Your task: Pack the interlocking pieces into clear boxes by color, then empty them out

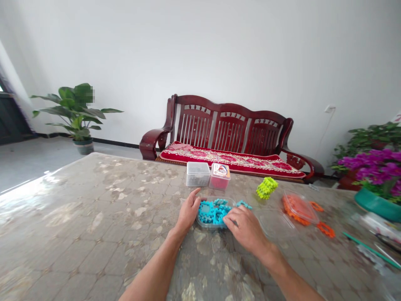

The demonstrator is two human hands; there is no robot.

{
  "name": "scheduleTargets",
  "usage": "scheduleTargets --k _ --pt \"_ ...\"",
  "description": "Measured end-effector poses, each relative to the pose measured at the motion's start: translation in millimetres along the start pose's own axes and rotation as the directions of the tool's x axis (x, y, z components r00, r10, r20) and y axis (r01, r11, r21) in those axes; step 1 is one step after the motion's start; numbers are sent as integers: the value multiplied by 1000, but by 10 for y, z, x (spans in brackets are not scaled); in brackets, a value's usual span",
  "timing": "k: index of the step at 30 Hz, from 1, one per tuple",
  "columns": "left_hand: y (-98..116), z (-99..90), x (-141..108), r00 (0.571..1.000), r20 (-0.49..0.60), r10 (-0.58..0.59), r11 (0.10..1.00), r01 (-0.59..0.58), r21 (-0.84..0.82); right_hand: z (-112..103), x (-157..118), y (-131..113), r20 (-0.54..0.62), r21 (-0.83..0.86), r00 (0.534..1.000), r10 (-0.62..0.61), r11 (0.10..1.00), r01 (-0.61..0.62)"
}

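A clear plastic container (210,226) full of blue interlocking plastic pieces (206,214) stands on the table in front of me. My left hand (189,210) is wrapped against its left side, with the thumb along the rim. At the right end of the container, the curled fingers of my right hand (243,227) press together on the blue pieces; their tips are partly hidden. Just beyond that hand, a loose blue piece (243,204) lies outside the container. A clear lid (277,223) rests flat on the table to the right.
Behind stand a translucent box (198,174) and a pink-filled box (220,176). Rightward are a yellow-green block assembly (266,188), an orange-filled container (301,207), loose orange rings (326,229), a teal stick (371,249) and a flower planter (377,204). A wooden bench (232,129) stands beyond the table.
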State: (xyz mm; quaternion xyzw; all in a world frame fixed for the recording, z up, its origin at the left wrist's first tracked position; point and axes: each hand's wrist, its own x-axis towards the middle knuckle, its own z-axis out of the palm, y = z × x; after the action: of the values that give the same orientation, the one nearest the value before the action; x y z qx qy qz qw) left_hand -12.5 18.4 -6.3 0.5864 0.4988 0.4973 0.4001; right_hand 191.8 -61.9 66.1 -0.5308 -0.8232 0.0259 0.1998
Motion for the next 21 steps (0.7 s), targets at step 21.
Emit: scheduleTargets --k 21 --pt "37 -11 -11 1000 4 -4 1000 4 1 195 110 1131 -91 -179 916 391 898 -401"
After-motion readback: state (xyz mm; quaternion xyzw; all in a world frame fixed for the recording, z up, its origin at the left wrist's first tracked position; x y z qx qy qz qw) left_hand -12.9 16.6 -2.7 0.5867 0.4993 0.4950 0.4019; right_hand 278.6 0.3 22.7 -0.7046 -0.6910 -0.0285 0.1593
